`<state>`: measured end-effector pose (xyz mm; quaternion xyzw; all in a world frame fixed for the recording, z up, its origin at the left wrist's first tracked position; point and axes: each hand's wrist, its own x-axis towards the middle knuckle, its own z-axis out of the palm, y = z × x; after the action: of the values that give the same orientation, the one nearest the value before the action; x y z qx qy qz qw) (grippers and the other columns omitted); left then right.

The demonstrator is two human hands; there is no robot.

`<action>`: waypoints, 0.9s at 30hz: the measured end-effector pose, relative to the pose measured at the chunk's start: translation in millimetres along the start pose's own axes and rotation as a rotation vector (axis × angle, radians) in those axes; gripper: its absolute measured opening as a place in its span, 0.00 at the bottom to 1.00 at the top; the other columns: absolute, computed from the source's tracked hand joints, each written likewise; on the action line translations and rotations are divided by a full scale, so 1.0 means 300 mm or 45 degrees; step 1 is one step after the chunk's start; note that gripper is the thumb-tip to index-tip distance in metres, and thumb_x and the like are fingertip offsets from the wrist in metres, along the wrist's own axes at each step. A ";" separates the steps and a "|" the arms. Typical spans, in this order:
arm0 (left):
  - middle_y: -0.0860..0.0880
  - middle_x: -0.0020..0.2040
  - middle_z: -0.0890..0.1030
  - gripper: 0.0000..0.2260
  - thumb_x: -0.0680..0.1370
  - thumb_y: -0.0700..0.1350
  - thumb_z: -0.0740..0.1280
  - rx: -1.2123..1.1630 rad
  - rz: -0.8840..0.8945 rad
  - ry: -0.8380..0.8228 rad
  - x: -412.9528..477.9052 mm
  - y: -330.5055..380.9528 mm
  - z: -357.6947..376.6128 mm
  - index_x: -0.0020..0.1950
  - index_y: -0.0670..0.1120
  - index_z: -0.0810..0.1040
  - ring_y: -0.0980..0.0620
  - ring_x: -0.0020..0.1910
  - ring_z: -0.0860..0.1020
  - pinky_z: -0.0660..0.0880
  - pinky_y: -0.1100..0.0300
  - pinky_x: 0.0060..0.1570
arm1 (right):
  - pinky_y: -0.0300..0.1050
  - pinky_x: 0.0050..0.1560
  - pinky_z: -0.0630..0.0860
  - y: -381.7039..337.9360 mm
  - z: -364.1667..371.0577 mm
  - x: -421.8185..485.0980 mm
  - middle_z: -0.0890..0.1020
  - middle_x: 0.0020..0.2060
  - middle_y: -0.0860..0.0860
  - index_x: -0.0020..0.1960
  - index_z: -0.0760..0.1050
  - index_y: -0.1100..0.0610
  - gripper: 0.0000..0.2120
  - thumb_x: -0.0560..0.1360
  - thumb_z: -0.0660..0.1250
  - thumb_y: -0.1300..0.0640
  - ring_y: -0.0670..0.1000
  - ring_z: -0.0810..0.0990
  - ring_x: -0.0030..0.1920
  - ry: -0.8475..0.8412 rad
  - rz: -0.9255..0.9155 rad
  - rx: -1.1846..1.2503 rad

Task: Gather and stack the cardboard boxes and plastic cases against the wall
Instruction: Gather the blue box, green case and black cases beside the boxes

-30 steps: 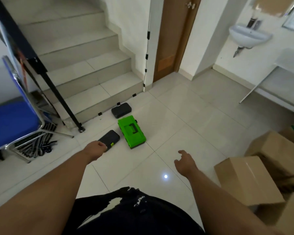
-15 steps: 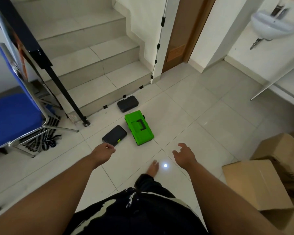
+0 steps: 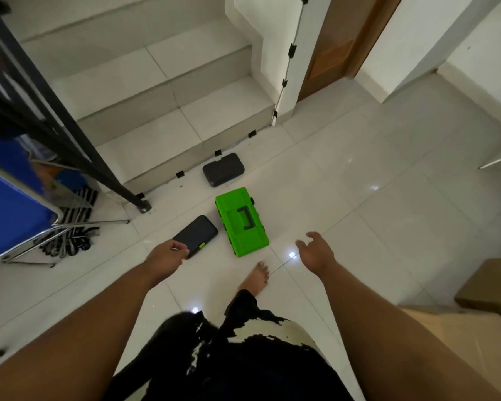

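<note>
A bright green plastic toolbox (image 3: 241, 222) with a dark handle lies on the white floor tiles. To its left lies a flat dark case (image 3: 197, 234) with a small green latch. A second dark case (image 3: 223, 169) rests against the bottom stair. My left hand (image 3: 165, 257) hangs above the near corner of the flat dark case, fingers loosely curled, holding nothing. Just right of the toolbox, my right hand (image 3: 315, 252) is spread open, apart from it. Cardboard boxes (image 3: 486, 287) sit at the lower right edge.
Tiled stairs (image 3: 168, 91) rise at the back, with a black railing post (image 3: 141, 202) on the left. A blue metal-framed chair (image 3: 15, 206) stands at far left over a striped mat (image 3: 75, 230). A brown door (image 3: 339, 44) is at the back right. My bare foot (image 3: 258, 277) is near the toolbox.
I have stepped closer to the cases, and a bare foot has come forward. Both hands have come closer to the flat dark case and the toolbox. The cardboard boxes have slid toward the frame's right edge.
</note>
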<state>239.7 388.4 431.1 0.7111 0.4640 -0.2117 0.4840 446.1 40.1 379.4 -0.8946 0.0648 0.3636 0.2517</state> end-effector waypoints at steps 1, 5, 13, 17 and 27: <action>0.47 0.55 0.83 0.06 0.82 0.48 0.69 0.008 -0.021 0.005 0.047 0.023 0.012 0.58 0.49 0.80 0.46 0.55 0.82 0.79 0.50 0.56 | 0.51 0.68 0.73 -0.022 0.003 0.069 0.81 0.62 0.58 0.74 0.68 0.52 0.31 0.76 0.65 0.37 0.58 0.79 0.66 -0.020 -0.003 -0.030; 0.47 0.55 0.82 0.06 0.82 0.49 0.70 0.053 -0.122 -0.042 0.246 0.075 0.092 0.57 0.51 0.80 0.45 0.56 0.82 0.78 0.50 0.58 | 0.48 0.65 0.71 -0.119 0.030 0.258 0.79 0.63 0.55 0.75 0.69 0.53 0.26 0.80 0.66 0.44 0.56 0.78 0.65 -0.095 0.006 -0.058; 0.49 0.55 0.84 0.10 0.75 0.56 0.71 0.017 -0.354 -0.170 0.864 -0.026 0.329 0.54 0.56 0.79 0.47 0.55 0.82 0.81 0.46 0.58 | 0.50 0.65 0.73 -0.099 0.293 0.785 0.78 0.69 0.54 0.78 0.67 0.51 0.28 0.81 0.65 0.42 0.57 0.78 0.67 -0.180 0.144 -0.007; 0.46 0.57 0.83 0.20 0.72 0.59 0.74 -0.051 -0.443 -0.232 1.233 -0.071 0.495 0.60 0.53 0.77 0.46 0.55 0.83 0.79 0.51 0.53 | 0.48 0.65 0.73 -0.054 0.480 1.063 0.79 0.69 0.54 0.78 0.67 0.51 0.28 0.81 0.66 0.42 0.56 0.79 0.66 -0.186 0.143 0.017; 0.49 0.64 0.71 0.32 0.78 0.58 0.75 -0.199 -0.592 -0.408 1.936 -0.233 0.811 0.76 0.48 0.65 0.46 0.64 0.75 0.80 0.50 0.50 | 0.49 0.57 0.79 0.014 1.028 1.778 0.70 0.78 0.54 0.85 0.54 0.51 0.37 0.83 0.60 0.36 0.58 0.80 0.65 -0.343 0.042 -0.017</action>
<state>494.0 444.5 -146.6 0.5038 0.5469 -0.3903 0.5428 642.2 225.5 -174.4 -0.8381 0.0427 0.4848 0.2463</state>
